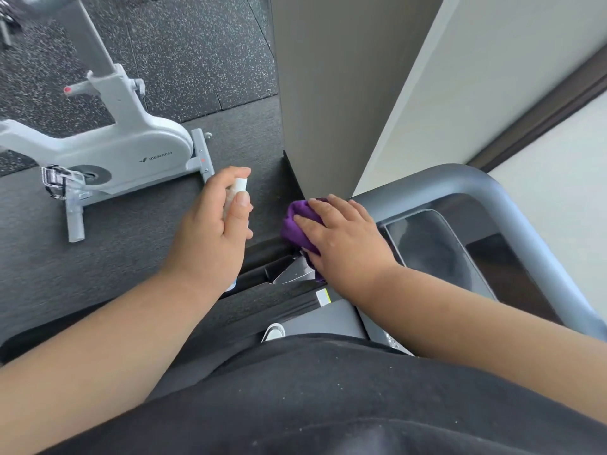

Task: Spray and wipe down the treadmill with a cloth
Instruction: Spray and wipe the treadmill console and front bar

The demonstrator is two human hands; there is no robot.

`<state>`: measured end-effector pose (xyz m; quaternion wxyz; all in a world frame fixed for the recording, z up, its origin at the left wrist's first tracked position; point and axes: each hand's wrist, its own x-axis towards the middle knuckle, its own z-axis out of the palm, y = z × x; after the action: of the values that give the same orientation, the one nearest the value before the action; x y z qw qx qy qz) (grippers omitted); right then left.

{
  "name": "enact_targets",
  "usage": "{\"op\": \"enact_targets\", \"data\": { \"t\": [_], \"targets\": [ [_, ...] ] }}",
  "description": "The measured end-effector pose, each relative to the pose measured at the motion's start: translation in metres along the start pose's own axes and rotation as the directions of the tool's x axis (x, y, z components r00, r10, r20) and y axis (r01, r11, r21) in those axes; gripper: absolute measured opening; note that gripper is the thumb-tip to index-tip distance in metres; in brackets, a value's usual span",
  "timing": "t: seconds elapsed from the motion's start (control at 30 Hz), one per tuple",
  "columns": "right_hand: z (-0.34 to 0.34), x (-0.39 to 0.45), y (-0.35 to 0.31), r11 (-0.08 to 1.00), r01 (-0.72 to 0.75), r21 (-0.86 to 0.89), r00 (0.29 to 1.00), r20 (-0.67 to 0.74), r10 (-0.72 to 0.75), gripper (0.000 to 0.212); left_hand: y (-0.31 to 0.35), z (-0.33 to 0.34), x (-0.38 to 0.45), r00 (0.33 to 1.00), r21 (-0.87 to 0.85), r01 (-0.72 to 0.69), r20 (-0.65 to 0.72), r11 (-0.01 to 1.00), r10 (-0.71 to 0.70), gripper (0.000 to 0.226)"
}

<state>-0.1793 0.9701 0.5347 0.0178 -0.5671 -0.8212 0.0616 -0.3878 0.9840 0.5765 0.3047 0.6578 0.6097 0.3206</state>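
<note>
Nearest the camera, at 6 o'clock, a black garment (pixel 328 399) fills the bottom of the view, and both bare forearms reach forward out of it. Just beyond its edge a white shoe tip (pixel 274 331) shows on the treadmill (pixel 512 205) deck, beside a small yellow-and-white label (pixel 323 297).

The right hand (pixel 345 244) lies with fingers straight and spread, pressing a bunched purple cloth (pixel 295 224) onto the left end of the treadmill's grey handrail, near the middle of the view. The rail curves from there toward 3 o'clock, framing a dark glossy console panel (pixel 437 247).

The left hand (pixel 213 231), at about 9 o'clock of the cloth, is clenched round a white spray bottle (pixel 239 187), the thumb laid up its side and the cap showing above the fingers. It hangs above the floor, apart from the cloth with a narrow gap of dark mat (pixel 115 257) between them.

Open floor lies toward 9 o'clock, up to a white exercise bike (pixel 131 149) whose grey foot bar ends close to the left hand. Speckled rubber flooring (pixel 197 44) stretches to 11 o'clock. At 12 o'clock a tan pillar (pixel 328 93) rises right behind the cloth, hemming in that corner; pale wall (pixel 492 77) with a dark band runs toward 2 o'clock.
</note>
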Motion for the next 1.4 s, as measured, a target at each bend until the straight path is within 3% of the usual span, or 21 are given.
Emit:
{"op": "enact_targets", "data": {
  "t": [0.13, 0.33, 0.47, 0.6, 0.77, 0.87, 1.03, 1.17, 1.4],
  "targets": [
    [0.008, -0.004, -0.052, 0.97, 0.208, -0.13, 0.978, 0.039, -0.204, 0.059, -0.014, -0.01, -0.003, 0.999, -0.001, -0.046, 0.012, 0.999, 0.046, 0.025],
    [0.001, -0.011, -0.058, 0.962, 0.207, -0.176, 0.977, -0.016, -0.213, 0.058, -0.032, -0.024, -0.003, 0.987, -0.056, -0.103, 0.121, 0.993, 0.109, 0.026],
    [0.007, -0.023, -0.051, 0.983, 0.12, -0.139, 0.991, -0.037, -0.127, 0.061, -0.038, -0.026, 0.007, 0.971, -0.084, -0.135, 0.186, 0.987, 0.149, 0.028],
    [0.005, -0.01, -0.046, 0.998, -0.061, 0.031, 0.983, -0.174, 0.065, 0.062, -0.032, -0.023, 0.016, 0.945, -0.106, -0.217, 0.227, 0.97, 0.236, 0.027],
    [0.004, 0.01, -0.036, 0.997, -0.059, 0.052, 0.995, -0.075, 0.063, 0.052, -0.026, -0.019, 0.022, 0.912, -0.118, -0.292, 0.264, 0.949, 0.314, 0.031],
    [0.001, 0.007, -0.016, 0.987, -0.126, 0.096, 0.983, -0.124, 0.138, 0.05, -0.024, -0.017, 0.023, 0.889, -0.126, -0.334, 0.285, 0.934, 0.357, 0.031],
    [-0.007, -0.015, 0.053, 0.863, -0.467, 0.194, 0.837, -0.218, 0.502, 0.047, -0.004, 0.005, 0.021, 0.814, -0.097, -0.407, 0.411, 0.908, 0.409, 0.036],
    [-0.007, -0.023, 0.097, 0.792, -0.587, 0.168, 0.75, -0.256, 0.61, 0.046, 0.02, 0.024, 0.019, 0.749, -0.103, -0.473, 0.476, 0.875, 0.461, 0.033],
    [-0.005, -0.065, 0.134, 0.56, -0.821, 0.112, 0.525, -0.237, 0.818, 0.05, 0.039, 0.035, 0.017, 0.667, -0.178, -0.52, 0.526, 0.835, 0.527, 0.032]
  ]
}}
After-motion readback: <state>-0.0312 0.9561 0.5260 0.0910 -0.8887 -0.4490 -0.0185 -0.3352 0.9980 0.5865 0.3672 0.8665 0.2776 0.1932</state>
